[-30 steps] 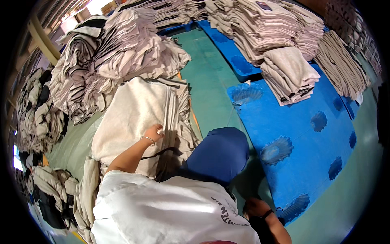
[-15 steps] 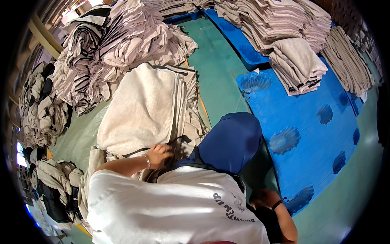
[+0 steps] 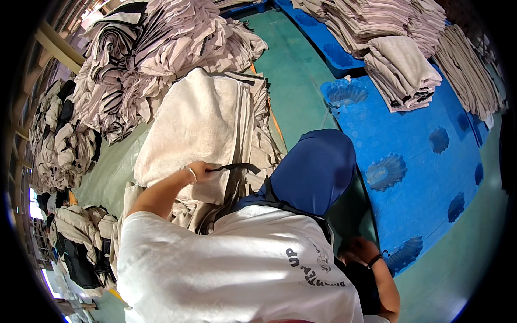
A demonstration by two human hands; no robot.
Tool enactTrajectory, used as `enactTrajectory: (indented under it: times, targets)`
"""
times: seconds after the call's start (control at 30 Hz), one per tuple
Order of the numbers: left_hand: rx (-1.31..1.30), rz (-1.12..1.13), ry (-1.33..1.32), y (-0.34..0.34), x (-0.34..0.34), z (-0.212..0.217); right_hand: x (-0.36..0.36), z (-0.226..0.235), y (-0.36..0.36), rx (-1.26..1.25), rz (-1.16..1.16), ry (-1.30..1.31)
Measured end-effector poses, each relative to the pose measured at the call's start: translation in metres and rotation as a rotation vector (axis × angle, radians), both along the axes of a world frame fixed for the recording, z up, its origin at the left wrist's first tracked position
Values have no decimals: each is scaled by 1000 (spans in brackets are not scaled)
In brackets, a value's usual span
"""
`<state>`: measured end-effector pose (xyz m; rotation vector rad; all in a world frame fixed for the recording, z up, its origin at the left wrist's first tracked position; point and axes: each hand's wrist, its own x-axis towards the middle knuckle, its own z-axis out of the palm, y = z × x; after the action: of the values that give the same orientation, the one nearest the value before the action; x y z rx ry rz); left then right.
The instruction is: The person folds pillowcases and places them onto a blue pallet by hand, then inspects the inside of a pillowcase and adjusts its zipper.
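My left hand (image 3: 200, 170) pinches one end of a narrow black fabric strip (image 3: 237, 166). The strip stretches to the right across the edge of a stack of beige cloth pieces (image 3: 186, 126). That hand is over the stack's near part, its wrist wearing a light bracelet. My right hand (image 3: 362, 250) is low at my right side, next to black fabric (image 3: 362, 282) and the blue sheet's near edge. Its fingers are curled and in shadow, and what they hold, if anything, cannot be made out. My blue-clad knee (image 3: 315, 169) lies between the two hands.
A large heap of beige cloth with black edging (image 3: 177, 40) rises at the far left. Blue plastic sheeting (image 3: 414, 161) with dark dents lies to the right, bearing a folded cloth bundle (image 3: 401, 70). Taller folded stacks (image 3: 371, 24) stand behind, and green floor (image 3: 285, 64) runs between.
My left hand has moved up and slightly left, and the black strip now stretches out from its fingers. My right hand stays low at my side. The whole view has shifted a little.
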<state>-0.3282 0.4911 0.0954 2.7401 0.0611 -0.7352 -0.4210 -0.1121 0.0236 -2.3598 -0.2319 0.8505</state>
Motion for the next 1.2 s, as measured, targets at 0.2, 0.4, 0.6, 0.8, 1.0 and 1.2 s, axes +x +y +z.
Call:
enactTrajectory:
  times: [0.2, 0.4, 0.6, 0.8, 1.0, 1.2]
  targets:
    - [-378, 1496, -940, 174, 2, 21, -6, -7, -10, 64, -104, 15]
    - [1074, 1815, -638, 171, -151, 64, -14, -22, -18, 142, -147, 13]
    - [406, 153, -647, 42, -107, 36, -10, -17, -15, 89, -99, 8]
    - [431, -332, -264, -33, -68, 7, -14, -31, -24, 84, -113, -49]
    - [-272, 709, -369, 65, -14, -19, -15, -28, -22, 87, -128, -51]
    - [-18, 598, -498, 67, 9, 10, -15, -32, -21, 178, -197, 23]
